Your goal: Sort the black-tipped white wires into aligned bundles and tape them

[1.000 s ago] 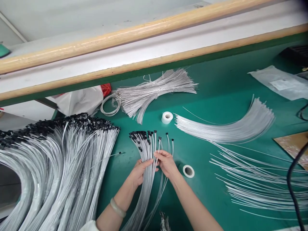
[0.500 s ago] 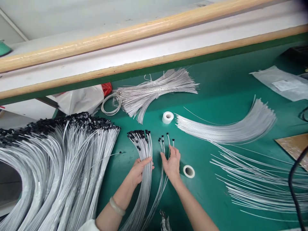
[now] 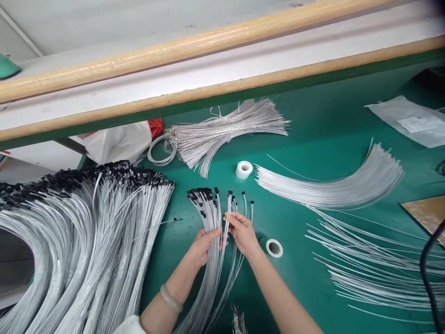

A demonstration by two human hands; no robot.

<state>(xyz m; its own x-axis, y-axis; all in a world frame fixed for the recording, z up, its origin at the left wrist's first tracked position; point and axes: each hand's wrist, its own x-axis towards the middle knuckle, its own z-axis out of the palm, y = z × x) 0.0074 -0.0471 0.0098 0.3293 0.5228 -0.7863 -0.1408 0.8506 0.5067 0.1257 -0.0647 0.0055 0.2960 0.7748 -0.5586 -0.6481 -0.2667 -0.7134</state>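
My left hand [image 3: 203, 246] is closed around a bundle of white-grey wires [image 3: 211, 264] with small black connectors [image 3: 201, 197] at their upper ends. Just to its right, my right hand [image 3: 243, 232] pinches a few wires [image 3: 227, 208] of the same kind, drawn a little apart from the bundle. Behind and beside the right hand, several loose wires with black ends [image 3: 251, 208] lie on the green table [image 3: 278, 297].
A large heap of black-tipped wires [image 3: 104, 232] fills the left. Two white tape rolls [image 3: 244, 170] sit near the hands. Bare wires [image 3: 327, 190] spread at right, and a tied wire bundle [image 3: 232, 125] lies behind. A shelf edge [image 3: 215, 88] crosses above.
My right hand has moved left from the loose wires to the bundle and now pinches a few wires there. The left hand keeps its hold on the bundle.
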